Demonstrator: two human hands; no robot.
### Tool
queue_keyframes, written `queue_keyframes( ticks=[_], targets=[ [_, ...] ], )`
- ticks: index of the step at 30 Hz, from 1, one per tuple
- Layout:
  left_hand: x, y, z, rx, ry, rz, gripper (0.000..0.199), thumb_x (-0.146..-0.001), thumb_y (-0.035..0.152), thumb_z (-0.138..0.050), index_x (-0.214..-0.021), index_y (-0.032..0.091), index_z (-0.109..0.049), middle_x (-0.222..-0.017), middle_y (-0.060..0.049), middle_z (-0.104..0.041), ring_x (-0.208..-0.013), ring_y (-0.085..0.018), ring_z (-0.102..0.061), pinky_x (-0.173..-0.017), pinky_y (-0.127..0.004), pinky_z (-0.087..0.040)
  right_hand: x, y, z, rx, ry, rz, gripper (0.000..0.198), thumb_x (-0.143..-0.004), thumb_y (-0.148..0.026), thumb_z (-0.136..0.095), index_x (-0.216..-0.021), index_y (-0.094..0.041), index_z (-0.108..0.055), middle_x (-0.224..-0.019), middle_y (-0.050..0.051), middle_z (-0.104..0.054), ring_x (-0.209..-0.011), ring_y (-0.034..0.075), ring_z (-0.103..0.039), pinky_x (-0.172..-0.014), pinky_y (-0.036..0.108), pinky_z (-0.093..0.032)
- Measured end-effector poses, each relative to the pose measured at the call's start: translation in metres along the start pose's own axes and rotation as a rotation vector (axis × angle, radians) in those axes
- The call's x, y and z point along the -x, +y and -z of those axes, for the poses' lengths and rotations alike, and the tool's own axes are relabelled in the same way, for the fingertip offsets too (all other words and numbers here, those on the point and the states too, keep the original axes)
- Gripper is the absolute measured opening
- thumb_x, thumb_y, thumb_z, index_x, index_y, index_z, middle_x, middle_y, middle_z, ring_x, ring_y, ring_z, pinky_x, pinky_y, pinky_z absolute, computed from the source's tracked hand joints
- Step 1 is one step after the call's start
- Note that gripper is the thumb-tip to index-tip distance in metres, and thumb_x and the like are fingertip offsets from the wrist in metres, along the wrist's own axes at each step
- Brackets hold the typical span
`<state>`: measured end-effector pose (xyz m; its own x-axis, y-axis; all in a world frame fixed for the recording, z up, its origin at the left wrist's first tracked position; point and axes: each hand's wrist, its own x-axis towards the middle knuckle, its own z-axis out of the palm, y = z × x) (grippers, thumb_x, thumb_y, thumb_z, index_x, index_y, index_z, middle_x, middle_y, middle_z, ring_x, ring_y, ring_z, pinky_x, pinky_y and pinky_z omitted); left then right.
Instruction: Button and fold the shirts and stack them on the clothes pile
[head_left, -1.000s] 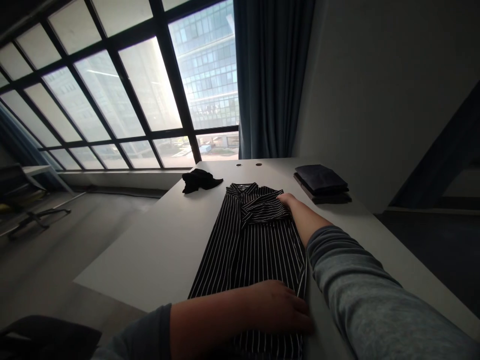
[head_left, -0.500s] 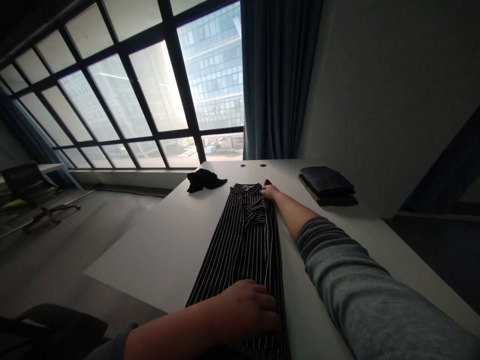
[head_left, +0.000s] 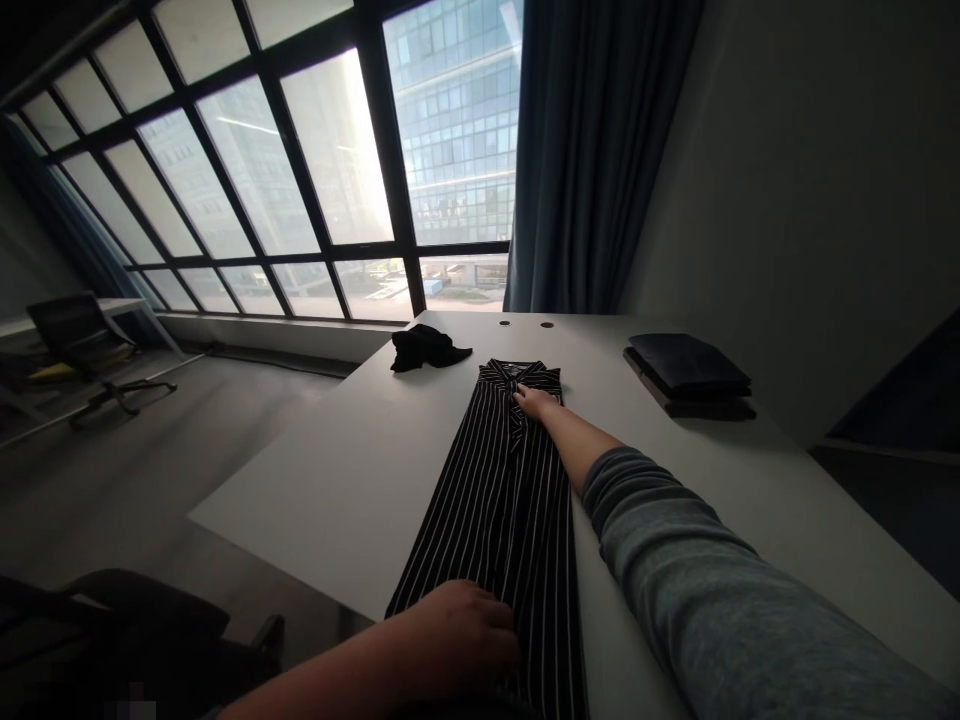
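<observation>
A pair of black trousers with white stripes (head_left: 480, 500) lies lengthwise on the white table, its waist at the far end. A tie of the same fabric (head_left: 517, 428) hangs at the front of the waist. My right hand (head_left: 536, 402) reaches to the waist, its fingers pinched at the knot of the tie. Over the near part of the legs is my left hand (head_left: 469, 630). Its fingers curl downward and their tips are hidden, so whether they grip cloth cannot be seen.
A crumpled black cloth (head_left: 427, 348) lies at the table's far left. Folded dark garments (head_left: 686, 370) are stacked at the right. The white table (head_left: 315, 490) has two round holes at its far end. Office chairs (head_left: 82, 340) stand to the left; a blue curtain (head_left: 592, 150) hangs behind.
My right hand has moved from the right waist edge inward to the tie. The waist now lies spread out. My left hand has shifted left across the legs, its fingers more curled.
</observation>
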<state>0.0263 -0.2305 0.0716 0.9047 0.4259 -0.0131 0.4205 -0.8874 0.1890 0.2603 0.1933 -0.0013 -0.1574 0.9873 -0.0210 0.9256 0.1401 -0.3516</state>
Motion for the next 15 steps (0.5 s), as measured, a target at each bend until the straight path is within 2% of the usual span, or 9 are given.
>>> queue_keyframes(
  ticks=[3,5,7,9,12,15],
  targets=[
    [-0.001,-0.002,-0.001,0.084,0.012,0.048,0.024,-0.098,0.047,-0.066,-0.106,0.024,-0.069,-0.090,0.003,-0.071,-0.074,-0.013,-0.064,-0.066,-0.027,-0.048,0.005,0.000,-0.010,0.051,-0.029,-0.018,0.065,-0.108,-0.055,-0.029,-0.164,-0.023,-0.038,-0.168,0.015,-0.037,-0.155,0.032,-0.035,-0.124,0.054,-0.028],
    [-0.006,-0.004,0.000,0.111,0.054,0.131,0.024,-0.100,0.044,-0.062,-0.110,0.024,-0.069,-0.095,0.001,-0.072,-0.079,-0.014,-0.065,-0.069,-0.027,-0.049,0.009,0.000,-0.016,0.079,-0.029,-0.013,0.064,-0.109,-0.054,-0.026,-0.164,-0.024,-0.038,-0.172,0.012,-0.029,-0.160,0.030,-0.025,-0.127,0.056,-0.021],
    [-0.011,-0.008,0.000,0.119,0.104,0.177,0.022,-0.102,0.038,-0.058,-0.114,0.024,-0.070,-0.108,-0.001,-0.074,-0.097,-0.017,-0.068,-0.084,-0.030,-0.053,0.014,0.001,-0.021,0.102,-0.016,-0.006,0.064,-0.109,-0.055,-0.025,-0.164,-0.024,-0.037,-0.174,0.010,-0.024,-0.162,0.029,-0.018,-0.129,0.057,-0.014],
    [-0.016,-0.013,-0.004,0.132,0.139,0.189,0.027,-0.103,0.038,-0.058,-0.125,0.026,-0.068,-0.130,-0.003,-0.071,-0.122,-0.022,-0.063,-0.103,-0.037,-0.050,0.019,0.002,-0.024,0.121,0.003,0.002,0.066,-0.109,-0.055,-0.024,-0.165,-0.023,-0.035,-0.175,0.010,-0.022,-0.163,0.028,-0.014,-0.129,0.057,-0.010],
    [-0.019,-0.019,-0.019,0.125,0.133,0.220,0.051,-0.102,0.046,-0.057,-0.150,0.029,-0.053,-0.162,-0.005,-0.050,-0.151,-0.031,-0.040,-0.122,-0.055,-0.036,0.020,0.004,-0.027,0.135,0.011,-0.009,0.067,-0.109,-0.055,-0.022,-0.166,-0.021,-0.034,-0.175,0.010,-0.021,-0.163,0.028,-0.013,-0.129,0.058,-0.006],
    [-0.017,-0.021,-0.038,0.126,0.064,0.254,0.069,-0.105,0.052,-0.047,-0.166,0.025,-0.029,-0.174,-0.009,-0.026,-0.161,-0.036,-0.019,-0.127,-0.067,-0.018,0.015,0.004,-0.026,0.136,-0.028,-0.047,0.069,-0.108,-0.057,-0.022,-0.167,-0.023,-0.032,-0.176,0.010,-0.018,-0.163,0.029,-0.014,-0.129,0.059,-0.008]
  ],
)
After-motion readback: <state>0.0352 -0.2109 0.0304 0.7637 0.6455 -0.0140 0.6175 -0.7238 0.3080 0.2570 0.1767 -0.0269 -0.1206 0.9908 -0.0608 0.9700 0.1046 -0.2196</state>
